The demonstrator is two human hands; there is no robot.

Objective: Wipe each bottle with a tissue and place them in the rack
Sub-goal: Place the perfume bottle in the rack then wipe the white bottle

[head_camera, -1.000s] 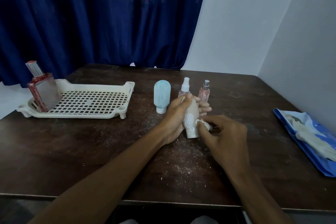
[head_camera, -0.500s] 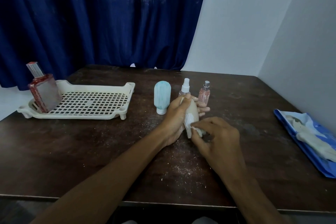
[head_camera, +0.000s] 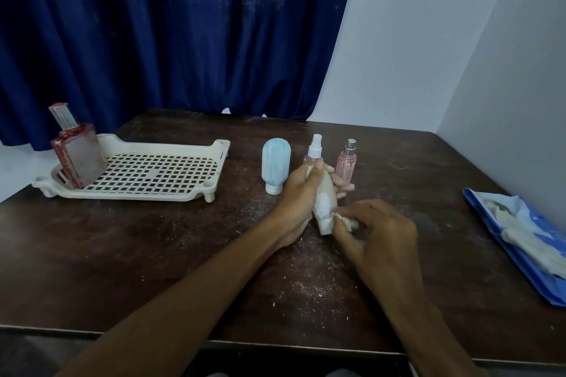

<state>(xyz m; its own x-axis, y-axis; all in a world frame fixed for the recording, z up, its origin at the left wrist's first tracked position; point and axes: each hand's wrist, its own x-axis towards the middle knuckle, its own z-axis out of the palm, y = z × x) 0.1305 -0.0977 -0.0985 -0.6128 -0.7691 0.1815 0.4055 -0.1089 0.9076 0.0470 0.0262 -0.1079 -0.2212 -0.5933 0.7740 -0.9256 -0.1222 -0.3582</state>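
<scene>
My left hand (head_camera: 298, 199) grips a beige bottle (head_camera: 325, 204), tilted with its cap end toward me, over the middle of the dark table (head_camera: 153, 254). My right hand (head_camera: 378, 232) pinches a crumpled white tissue (head_camera: 346, 221) against the bottle's lower end. Behind them stand a light blue tube (head_camera: 276, 164) on its cap, a clear spray bottle (head_camera: 315, 148) and a pink spray bottle (head_camera: 347, 161). A cream rack (head_camera: 196, 190) sits at the left, with a red-trimmed perfume bottle (head_camera: 76, 151) leaning in its left end.
A blue tissue pack (head_camera: 520, 242) with white tissues showing lies at the table's right edge. White dust and crumbs speckle the table around my hands. A dark blue curtain hangs behind the table, and a white wall closes the right side.
My right hand has slid the tissue down the beige bottle toward its cap end. The bottle has tilted a little more. My left hand keeps its grip.
</scene>
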